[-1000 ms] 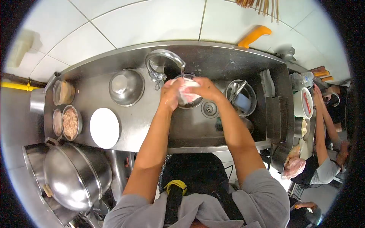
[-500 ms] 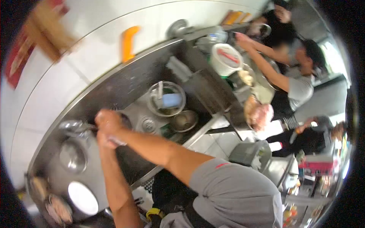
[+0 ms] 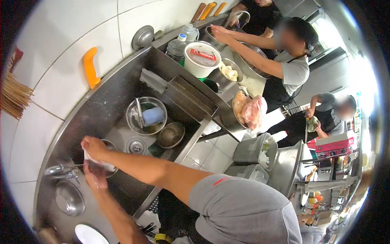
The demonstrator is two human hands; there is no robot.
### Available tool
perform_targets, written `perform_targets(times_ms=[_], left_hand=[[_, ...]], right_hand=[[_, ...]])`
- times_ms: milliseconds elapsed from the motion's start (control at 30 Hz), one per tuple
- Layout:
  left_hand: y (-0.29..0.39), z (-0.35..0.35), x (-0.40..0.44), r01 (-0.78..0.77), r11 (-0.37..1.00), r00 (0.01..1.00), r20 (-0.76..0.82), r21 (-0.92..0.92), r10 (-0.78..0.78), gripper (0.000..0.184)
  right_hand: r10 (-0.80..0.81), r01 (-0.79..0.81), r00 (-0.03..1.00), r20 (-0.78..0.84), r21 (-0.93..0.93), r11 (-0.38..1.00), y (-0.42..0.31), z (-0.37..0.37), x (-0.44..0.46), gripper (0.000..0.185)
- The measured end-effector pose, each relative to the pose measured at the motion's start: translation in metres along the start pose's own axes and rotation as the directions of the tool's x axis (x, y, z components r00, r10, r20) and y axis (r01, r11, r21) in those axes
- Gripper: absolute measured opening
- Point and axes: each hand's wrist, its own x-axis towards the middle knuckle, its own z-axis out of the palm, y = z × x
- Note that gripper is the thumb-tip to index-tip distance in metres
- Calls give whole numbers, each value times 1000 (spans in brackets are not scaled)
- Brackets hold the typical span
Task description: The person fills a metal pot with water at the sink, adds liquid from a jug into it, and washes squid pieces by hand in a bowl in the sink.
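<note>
Over the steel sink basin (image 3: 134, 101), my right hand (image 3: 95, 148) is closed on a limp white thing that looks like a cloth (image 3: 103, 165). My left hand (image 3: 96, 177) is just below it, palm turned up and fingers stretched toward the cloth; some fingertips are hidden. Beside my hands is the tap (image 3: 57, 169), its thin spout reaching to my fingers. The rim of a round metal bowl (image 3: 113, 145) shows behind my right hand. Farther into the basin, a steel bowl (image 3: 164, 107) holds a blue block-shaped thing (image 3: 153, 116), next to a darker bowl (image 3: 171, 135).
A metal bowl (image 3: 70, 198) and a white plate (image 3: 90, 234) lie on the counter side. Beyond the basin stand a white tub (image 3: 199, 67), a water bottle (image 3: 176, 48) and a pot of raw meat (image 3: 252, 110). A co-worker (image 3: 294, 65) works there, others farther off. Grey bins (image 3: 250, 151) stand right.
The view has swung, so the basin and co-workers appear farther left. My hands have drawn apart slightly, showing the white cloth between them. The co-worker at the right now holds something greenish.
</note>
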Motion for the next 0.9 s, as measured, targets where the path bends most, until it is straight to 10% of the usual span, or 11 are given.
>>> perform_targets(times_ms=[100,267,367,500,567,667,767,867,900], left_hand=[[6,18,-23,58,997,994,96,-59,-52,33],[-1,1,-8,66,994,966,254,-85,-43,34],[-7,2,8,38,996,951,308,-80,-12,35],[-5,5,12,6,999,938,346,-52,13,35],[2,7,8,8,996,950,313,-89,20,33],[9,13,-2,30,993,964,264,-111,1,32],[9,13,-4,38,993,977,212,-115,-13,31],[2,8,-6,61,991,983,182,-117,-38,30],[-1,7,-6,64,990,978,203,-125,-37,30]], right_hand=[[90,-89,996,10,-82,993,6,52,-57,15],[-335,206,933,-128,-573,793,-18,71,-120,34],[-355,354,934,47,-280,893,56,51,-36,27],[-5,-70,985,-173,-424,903,-4,46,-50,24],[-439,329,867,-234,-392,859,-10,57,-75,30],[15,-148,970,-244,-536,831,12,102,-66,34],[204,-212,977,-59,-272,939,-7,58,-46,39],[161,-63,931,328,-290,955,-71,7,-91,47],[-170,239,966,196,-409,881,-33,30,-101,58]])
